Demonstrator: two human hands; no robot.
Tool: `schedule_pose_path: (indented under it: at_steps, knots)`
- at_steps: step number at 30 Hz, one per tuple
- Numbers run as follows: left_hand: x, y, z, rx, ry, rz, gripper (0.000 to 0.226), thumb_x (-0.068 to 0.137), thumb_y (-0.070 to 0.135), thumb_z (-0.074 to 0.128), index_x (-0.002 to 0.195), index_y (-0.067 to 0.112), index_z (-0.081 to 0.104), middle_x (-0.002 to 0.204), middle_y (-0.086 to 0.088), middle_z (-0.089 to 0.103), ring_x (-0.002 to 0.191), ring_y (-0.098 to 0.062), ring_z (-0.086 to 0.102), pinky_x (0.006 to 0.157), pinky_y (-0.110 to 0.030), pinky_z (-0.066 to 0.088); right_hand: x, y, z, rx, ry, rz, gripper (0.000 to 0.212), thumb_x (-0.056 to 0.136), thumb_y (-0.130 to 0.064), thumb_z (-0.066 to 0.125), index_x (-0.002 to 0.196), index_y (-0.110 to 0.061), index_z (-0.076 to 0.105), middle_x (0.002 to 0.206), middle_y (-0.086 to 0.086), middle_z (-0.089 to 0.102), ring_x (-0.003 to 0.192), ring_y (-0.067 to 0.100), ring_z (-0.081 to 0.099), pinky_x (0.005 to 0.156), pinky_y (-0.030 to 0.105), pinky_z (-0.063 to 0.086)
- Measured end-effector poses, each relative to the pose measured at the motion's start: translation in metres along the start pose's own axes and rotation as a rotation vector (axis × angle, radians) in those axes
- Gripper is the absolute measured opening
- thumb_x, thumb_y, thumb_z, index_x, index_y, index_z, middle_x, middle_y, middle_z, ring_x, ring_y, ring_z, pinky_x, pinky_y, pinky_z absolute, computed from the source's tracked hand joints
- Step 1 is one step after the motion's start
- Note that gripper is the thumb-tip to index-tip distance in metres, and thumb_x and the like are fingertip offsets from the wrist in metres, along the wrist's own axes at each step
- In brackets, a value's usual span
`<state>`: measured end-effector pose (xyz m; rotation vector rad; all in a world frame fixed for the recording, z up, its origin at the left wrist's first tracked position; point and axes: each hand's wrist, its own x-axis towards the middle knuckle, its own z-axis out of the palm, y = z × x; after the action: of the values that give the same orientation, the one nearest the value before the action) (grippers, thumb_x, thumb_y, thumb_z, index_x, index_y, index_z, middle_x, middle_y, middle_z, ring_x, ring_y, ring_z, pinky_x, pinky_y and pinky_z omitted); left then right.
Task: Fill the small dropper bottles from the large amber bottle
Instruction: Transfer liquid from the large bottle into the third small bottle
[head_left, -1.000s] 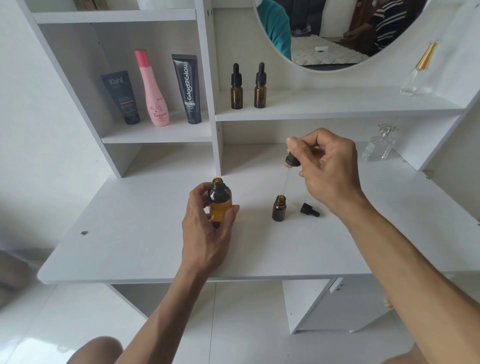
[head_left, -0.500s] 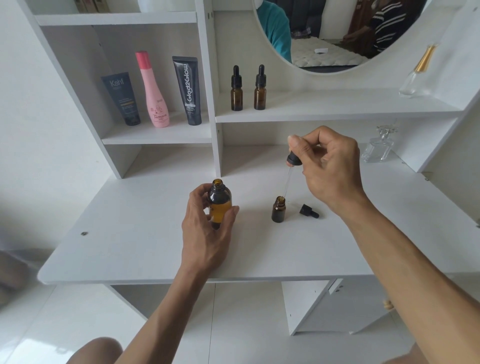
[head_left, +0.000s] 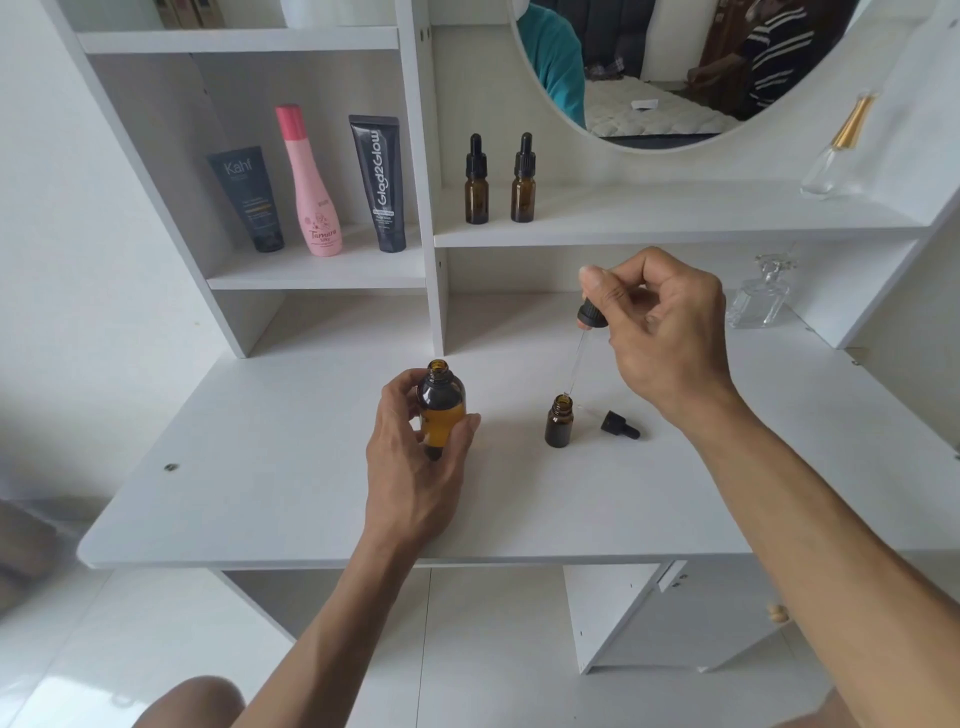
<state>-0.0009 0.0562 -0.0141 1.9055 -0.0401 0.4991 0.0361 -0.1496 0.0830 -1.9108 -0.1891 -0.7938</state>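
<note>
The large amber bottle (head_left: 441, 402) stands open on the white desk (head_left: 260, 483), and my left hand (head_left: 415, 467) grips it from the near side. To its right stands a small open dropper bottle (head_left: 559, 422). My right hand (head_left: 665, 332) pinches the black bulb of a dropper (head_left: 591, 315), whose glass tube points down with its tip just above the small bottle's mouth. A black dropper cap (head_left: 619, 424) lies on the desk right of the small bottle. Two capped small dropper bottles (head_left: 500, 179) stand on the middle shelf.
Three cosmetic containers (head_left: 311, 187) stand in the left shelf bay. A clear glass perfume bottle (head_left: 761, 296) sits at the desk's back right, another with a gold cap (head_left: 839, 150) on the shelf above. A round mirror (head_left: 675, 67) hangs over the shelf.
My right hand has shifted only slightly with the dropper, keeping its tip over the small bottle. My left hand stays on the large bottle.
</note>
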Motion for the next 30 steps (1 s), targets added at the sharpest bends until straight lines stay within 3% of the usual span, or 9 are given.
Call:
schedule_pose_path:
  at_steps: [4,9,13,16,20,30]
  knots:
    - [0.000,0.000,-0.001,-0.001,0.003,0.000,0.051,0.085,0.025,0.075,0.123,0.036,0.042,0.113,0.019,0.059,0.104,0.011,0.053,0.075,-0.005,0.044,-0.002,0.001,0.002,0.003,-0.005,0.016,0.029,0.092,-0.038,0.069,0.074,-0.016,0.063,0.070,0.000,0.073,0.067,0.021,0.072,0.070,0.046,0.059]
    - [0.000,-0.001,-0.001,-0.008,0.009,-0.009,0.050,0.086,0.027,0.075,0.124,0.036,0.043,0.116,0.012,0.062,0.105,-0.004,0.058,0.081,-0.029,0.055,-0.007,-0.008,0.001,0.051,-0.002,0.075,0.025,0.092,-0.037,0.071,0.072,-0.025,0.062,0.070,-0.001,0.073,0.072,0.017,0.074,0.067,0.045,0.061]
    - [-0.001,-0.001,-0.001,-0.007,0.016,-0.006,0.051,0.085,0.027,0.075,0.125,0.034,0.043,0.117,0.011,0.061,0.106,-0.001,0.057,0.082,-0.035,0.057,-0.005,-0.024,0.001,0.085,0.015,0.069,0.022,0.090,-0.039,0.073,0.073,-0.028,0.063,0.075,-0.005,0.073,0.076,0.019,0.075,0.069,0.047,0.061]
    - [0.000,-0.002,-0.001,-0.002,0.013,-0.006,0.052,0.085,0.028,0.075,0.126,0.034,0.043,0.119,0.009,0.061,0.106,-0.003,0.057,0.080,-0.034,0.058,-0.004,-0.040,0.003,0.139,0.021,0.038,0.019,0.091,-0.033,0.073,0.076,-0.025,0.064,0.074,-0.005,0.073,0.073,0.013,0.075,0.066,0.040,0.062]
    - [0.000,-0.001,-0.001,0.006,0.008,0.001,0.052,0.086,0.028,0.075,0.127,0.033,0.043,0.120,0.008,0.061,0.107,-0.003,0.057,0.079,-0.026,0.057,-0.004,-0.058,0.016,0.193,0.008,-0.013,0.017,0.092,-0.032,0.073,0.077,-0.029,0.064,0.078,-0.007,0.072,0.077,0.018,0.075,0.065,0.035,0.061]
    - [0.000,-0.002,-0.002,-0.011,0.010,-0.002,0.050,0.086,0.029,0.074,0.125,0.035,0.043,0.119,0.011,0.060,0.107,-0.002,0.056,0.081,-0.033,0.057,0.005,-0.084,0.055,0.273,-0.056,-0.048,0.016,0.090,-0.029,0.074,0.077,-0.024,0.066,0.077,-0.007,0.073,0.074,0.014,0.074,0.062,0.034,0.060]
